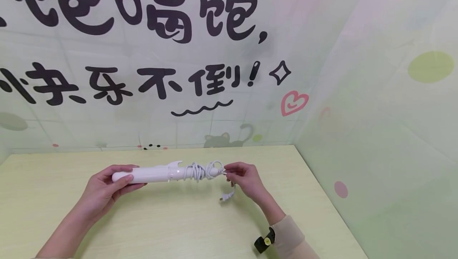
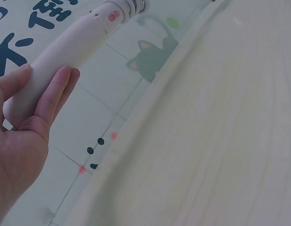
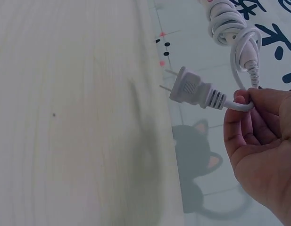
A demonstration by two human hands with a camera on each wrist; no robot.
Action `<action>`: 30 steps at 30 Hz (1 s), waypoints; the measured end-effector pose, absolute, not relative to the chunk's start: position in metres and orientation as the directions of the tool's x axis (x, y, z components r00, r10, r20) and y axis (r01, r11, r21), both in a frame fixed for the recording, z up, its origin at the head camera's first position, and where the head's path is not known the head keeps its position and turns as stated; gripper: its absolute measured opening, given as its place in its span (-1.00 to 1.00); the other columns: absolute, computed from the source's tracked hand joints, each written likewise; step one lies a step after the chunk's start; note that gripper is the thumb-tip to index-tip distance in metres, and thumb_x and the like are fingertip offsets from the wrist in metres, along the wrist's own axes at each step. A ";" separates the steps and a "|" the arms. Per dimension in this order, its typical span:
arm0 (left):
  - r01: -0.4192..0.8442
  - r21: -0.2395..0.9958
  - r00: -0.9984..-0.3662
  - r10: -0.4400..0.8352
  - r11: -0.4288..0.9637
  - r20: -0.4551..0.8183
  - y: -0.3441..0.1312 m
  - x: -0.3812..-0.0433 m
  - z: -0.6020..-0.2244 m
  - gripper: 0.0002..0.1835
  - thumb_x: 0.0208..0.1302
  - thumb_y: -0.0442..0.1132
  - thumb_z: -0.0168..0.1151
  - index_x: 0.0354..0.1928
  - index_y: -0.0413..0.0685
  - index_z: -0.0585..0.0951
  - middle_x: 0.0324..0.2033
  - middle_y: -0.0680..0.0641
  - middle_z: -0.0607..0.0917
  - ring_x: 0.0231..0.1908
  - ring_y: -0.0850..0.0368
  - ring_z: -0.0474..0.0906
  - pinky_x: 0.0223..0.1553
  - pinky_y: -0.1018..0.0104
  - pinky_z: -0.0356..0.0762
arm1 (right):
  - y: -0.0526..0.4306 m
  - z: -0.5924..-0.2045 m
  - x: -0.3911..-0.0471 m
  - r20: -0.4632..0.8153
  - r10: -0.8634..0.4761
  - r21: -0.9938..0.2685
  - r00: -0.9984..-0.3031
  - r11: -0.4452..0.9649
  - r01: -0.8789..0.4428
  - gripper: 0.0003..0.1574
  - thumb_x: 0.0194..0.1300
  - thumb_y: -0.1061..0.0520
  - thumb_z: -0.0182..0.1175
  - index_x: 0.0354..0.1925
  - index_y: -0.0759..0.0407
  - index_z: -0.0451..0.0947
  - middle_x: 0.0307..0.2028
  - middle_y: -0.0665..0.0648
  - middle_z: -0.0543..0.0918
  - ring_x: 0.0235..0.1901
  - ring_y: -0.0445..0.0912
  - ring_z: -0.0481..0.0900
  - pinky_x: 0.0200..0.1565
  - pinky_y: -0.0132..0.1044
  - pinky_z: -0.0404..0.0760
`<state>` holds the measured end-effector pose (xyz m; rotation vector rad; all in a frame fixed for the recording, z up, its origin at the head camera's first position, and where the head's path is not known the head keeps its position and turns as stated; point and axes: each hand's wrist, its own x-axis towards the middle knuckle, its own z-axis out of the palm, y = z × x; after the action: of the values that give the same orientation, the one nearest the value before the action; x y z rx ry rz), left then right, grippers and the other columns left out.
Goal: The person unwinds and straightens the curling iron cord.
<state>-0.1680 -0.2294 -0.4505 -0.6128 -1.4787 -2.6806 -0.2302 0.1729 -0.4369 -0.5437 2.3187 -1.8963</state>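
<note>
A white curling iron (image 1: 152,174) is held level above the table, with a small lever sticking up near its middle. My left hand (image 1: 103,187) grips its thick rounded end, thumb in front and fingers behind. A pink button shows on the iron's body in the left wrist view. Its white power cord (image 1: 196,171) is wound in several loops round the thinner end. There my right hand (image 1: 245,177) pinches the cord between thumb and fingertips, just past the iron's tail. From that pinch the two-pin plug (image 3: 190,89) hangs free on a short length of cord.
Below the hands lies a pale wood-grain table (image 1: 171,227). A printed backdrop (image 1: 107,132) with black lettering stands along its far edge, and another panel (image 1: 386,140) rises at the right edge. A black strap (image 1: 264,242) is on the right wrist beside a beige sleeve.
</note>
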 end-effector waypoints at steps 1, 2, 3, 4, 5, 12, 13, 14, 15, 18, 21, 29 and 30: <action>0.203 0.808 -0.923 0.167 -0.553 0.346 -0.230 -0.168 -0.450 -0.64 0.45 -0.71 -0.05 0.05 -0.35 0.67 0.07 -0.13 0.68 0.05 -0.01 0.67 0.04 -0.02 0.74 | 0.174 -0.437 -0.230 0.148 -0.336 -0.962 -0.930 0.168 -0.214 -0.71 0.36 0.47 0.23 0.04 0.56 0.59 -0.12 0.56 0.66 -0.35 -0.17 0.65 -0.38 -0.51 0.70; 0.205 0.808 -0.923 0.165 -0.552 0.346 -0.230 -0.168 -0.450 -0.63 0.45 -0.71 -0.05 0.05 -0.35 0.67 0.07 -0.13 0.68 0.05 0.00 0.67 0.03 -0.02 0.74 | 0.174 -0.437 -0.230 0.148 -0.337 -0.960 -0.930 0.177 -0.217 -0.71 0.37 0.46 0.23 0.04 0.56 0.59 -0.12 0.55 0.66 -0.35 -0.17 0.65 -0.38 -0.51 0.70; 0.207 0.808 -0.923 0.163 -0.551 0.348 -0.231 -0.168 -0.450 -0.63 0.44 -0.71 -0.05 0.05 -0.35 0.67 0.06 -0.12 0.68 0.05 0.00 0.67 0.03 -0.02 0.74 | 0.175 -0.436 -0.230 0.148 -0.339 -0.958 -0.929 0.183 -0.220 -0.71 0.37 0.45 0.23 0.05 0.56 0.58 -0.12 0.54 0.67 -0.35 -0.17 0.65 -0.38 -0.51 0.70; 0.209 0.808 -0.923 0.163 -0.551 0.349 -0.231 -0.167 -0.450 -0.63 0.44 -0.71 -0.05 0.05 -0.35 0.67 0.06 -0.12 0.68 0.05 0.00 0.67 0.03 -0.02 0.74 | 0.176 -0.436 -0.230 0.151 -0.340 -0.956 -0.928 0.189 -0.224 -0.70 0.38 0.45 0.23 0.06 0.57 0.58 -0.12 0.53 0.67 -0.34 -0.16 0.64 -0.38 -0.50 0.70; 0.210 0.808 -0.923 0.162 -0.550 0.350 -0.232 -0.167 -0.450 -0.63 0.44 -0.71 -0.05 0.05 -0.36 0.67 0.06 -0.12 0.68 0.05 0.00 0.67 0.03 -0.03 0.74 | 0.177 -0.436 -0.230 0.154 -0.341 -0.953 -0.928 0.196 -0.230 -0.70 0.38 0.45 0.23 0.06 0.57 0.57 -0.12 0.52 0.68 -0.33 -0.14 0.64 -0.38 -0.50 0.70; 0.205 0.814 -0.928 0.157 -0.543 0.338 -0.235 -0.168 -0.450 -0.64 0.44 -0.71 -0.05 0.04 -0.36 0.67 0.06 -0.13 0.67 0.05 0.00 0.67 0.03 -0.02 0.74 | 0.190 -0.434 -0.229 0.160 -0.291 -0.950 -0.943 0.213 -0.227 -0.69 0.38 0.46 0.23 0.06 0.58 0.58 -0.16 0.44 0.71 -0.31 0.07 0.65 -0.38 -0.50 0.69; 0.204 0.816 -0.929 0.156 -0.542 0.336 -0.236 -0.168 -0.450 -0.64 0.44 -0.71 -0.05 0.04 -0.35 0.67 0.06 -0.12 0.68 0.05 0.00 0.67 0.03 -0.02 0.74 | 0.192 -0.434 -0.229 0.158 -0.282 -0.951 -0.946 0.214 -0.223 -0.70 0.37 0.46 0.23 0.06 0.57 0.58 -0.17 0.42 0.72 -0.31 0.07 0.65 -0.38 -0.50 0.69; 0.204 0.817 -0.930 0.156 -0.539 0.334 -0.236 -0.168 -0.451 -0.63 0.44 -0.71 -0.05 0.04 -0.35 0.67 0.06 -0.12 0.68 0.05 0.00 0.68 0.03 -0.02 0.74 | 0.195 -0.434 -0.230 0.159 -0.275 -0.950 -0.948 0.218 -0.222 -0.70 0.37 0.46 0.23 0.06 0.57 0.58 -0.19 0.39 0.72 -0.32 0.03 0.65 -0.38 -0.50 0.69; 0.203 0.818 -0.930 0.156 -0.538 0.334 -0.237 -0.168 -0.451 -0.63 0.44 -0.71 -0.05 0.05 -0.35 0.67 0.06 -0.12 0.68 0.05 0.00 0.68 0.02 -0.02 0.74 | 0.198 -0.433 -0.230 0.162 -0.270 -0.948 -0.949 0.223 -0.225 -0.70 0.38 0.46 0.23 0.06 0.58 0.58 -0.21 0.34 0.73 -0.33 -0.01 0.64 -0.38 -0.50 0.69; 0.202 0.819 -0.930 0.158 -0.537 0.333 -0.237 -0.168 -0.451 -0.63 0.45 -0.71 -0.05 0.06 -0.35 0.67 0.07 -0.13 0.67 0.05 -0.01 0.68 0.03 -0.02 0.74 | 0.205 -0.431 -0.232 0.175 -0.252 -0.944 -0.952 0.232 -0.235 -0.72 0.37 0.46 0.23 0.04 0.55 0.60 -0.26 0.25 0.74 -0.37 -0.12 0.62 -0.38 -0.49 0.69; 0.202 0.814 -0.929 0.156 -0.545 0.335 -0.238 -0.168 -0.451 -0.63 0.44 -0.71 -0.05 0.08 -0.37 0.66 0.07 -0.14 0.66 0.05 -0.02 0.68 0.03 -0.02 0.74 | 0.211 -0.429 -0.236 0.187 -0.228 -0.942 -0.956 0.236 -0.241 -0.73 0.37 0.47 0.23 0.02 0.55 0.61 -0.29 0.21 0.73 -0.40 -0.19 0.60 -0.39 -0.49 0.68; 0.201 0.814 -0.928 0.160 -0.545 0.336 -0.241 -0.167 -0.451 -0.62 0.45 -0.72 -0.07 0.10 -0.38 0.65 0.09 -0.14 0.64 0.05 -0.03 0.68 0.04 -0.01 0.73 | 0.225 -0.430 -0.242 0.186 -0.152 -0.938 -0.971 0.268 -0.222 -0.75 0.37 0.47 0.22 0.00 0.55 0.62 -0.31 0.17 0.74 -0.39 -0.13 0.61 -0.40 -0.48 0.68; 0.203 0.814 -0.927 0.160 -0.545 0.338 -0.241 -0.167 -0.452 -0.62 0.45 -0.72 -0.07 0.10 -0.38 0.65 0.09 -0.14 0.64 0.05 -0.03 0.68 0.04 -0.01 0.73 | 0.227 -0.431 -0.243 0.183 -0.147 -0.937 -0.972 0.274 -0.218 -0.76 0.37 0.47 0.22 0.00 0.54 0.63 -0.30 0.19 0.74 -0.38 -0.09 0.62 -0.40 -0.48 0.68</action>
<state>-0.1674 -0.2409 -0.4517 -0.5931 -1.4863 -2.6747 -0.2434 0.2273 -0.4311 -0.3655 2.5550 -1.8944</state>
